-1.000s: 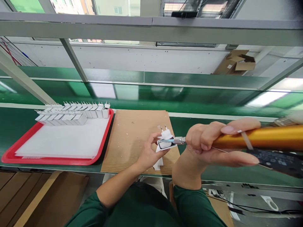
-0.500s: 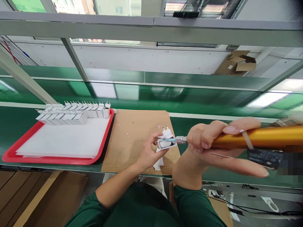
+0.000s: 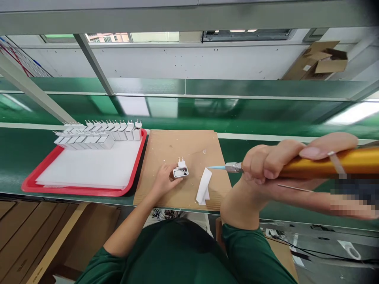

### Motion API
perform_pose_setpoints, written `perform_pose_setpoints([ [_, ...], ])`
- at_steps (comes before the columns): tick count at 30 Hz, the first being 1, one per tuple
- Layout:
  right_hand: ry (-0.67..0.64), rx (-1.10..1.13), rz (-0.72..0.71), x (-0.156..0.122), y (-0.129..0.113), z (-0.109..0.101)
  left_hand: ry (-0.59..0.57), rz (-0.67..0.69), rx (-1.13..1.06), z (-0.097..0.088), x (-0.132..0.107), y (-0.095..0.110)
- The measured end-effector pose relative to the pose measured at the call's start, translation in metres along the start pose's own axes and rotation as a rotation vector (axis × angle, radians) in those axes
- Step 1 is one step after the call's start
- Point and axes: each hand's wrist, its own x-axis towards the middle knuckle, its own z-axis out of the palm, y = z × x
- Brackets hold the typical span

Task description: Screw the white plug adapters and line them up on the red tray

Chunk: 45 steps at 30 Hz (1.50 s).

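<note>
My left hand (image 3: 164,179) grips a small white plug adapter (image 3: 181,170) with two prongs up, low over the brown cardboard sheet (image 3: 183,150). The adapter's open side faces me. My right hand (image 3: 275,167) is closed round a gold-coloured dispensing tool (image 3: 325,165) with a thin blue tip (image 3: 215,167). The tip points left and hangs about a hand's width to the right of the adapter, apart from it. A strip of white paper (image 3: 203,186) lies on the cardboard below the tip.
A red tray (image 3: 35,183) with a white liner holds two rows of several white adapters (image 3: 97,134) at its far edge. The green conveyor belt (image 3: 207,110) runs behind. A metal post (image 3: 91,63) rises at the left. An open cardboard box (image 3: 321,59) sits far right.
My left hand has carried the adapter leftward and down, away from the tool's tip. The tip no longer touches the adapter. The white paper strip now lies uncovered. The view has tilted down.
</note>
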Motion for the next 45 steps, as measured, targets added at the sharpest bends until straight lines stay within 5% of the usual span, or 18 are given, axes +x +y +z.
perform_pose_setpoints([
  [2, -0.018, -0.013, 0.005, 0.000, -0.001, -0.002, 0.021, 0.099, 0.071, -0.006, 0.004, -0.003],
  [8, -0.025, -0.017, 0.012, -0.004, -0.003, -0.007, -0.209, 0.255, 0.048, -0.010, 0.020, 0.001],
  [14, -0.113, 0.052, -0.066, 0.002, 0.001, -0.007, -0.082, 0.464, 0.428, -0.002, 0.010, 0.002],
  [23, -0.091, 0.056, -0.044, 0.006, 0.000, -0.004, 0.079, 0.429, 0.769, 0.022, -0.007, 0.002],
  [34, 0.104, -0.023, 0.045, -0.012, 0.001, -0.003, 0.009, 0.448, 0.433, 0.005, -0.008, 0.006],
  [41, 0.080, -0.075, 0.090, -0.006, -0.006, 0.001, -0.162, 0.228, 0.094, -0.009, 0.004, 0.000],
  [45, 0.108, -0.048, 0.085, -0.003, -0.008, 0.008, -0.151, 0.144, -0.049, -0.005, 0.006, 0.005],
])
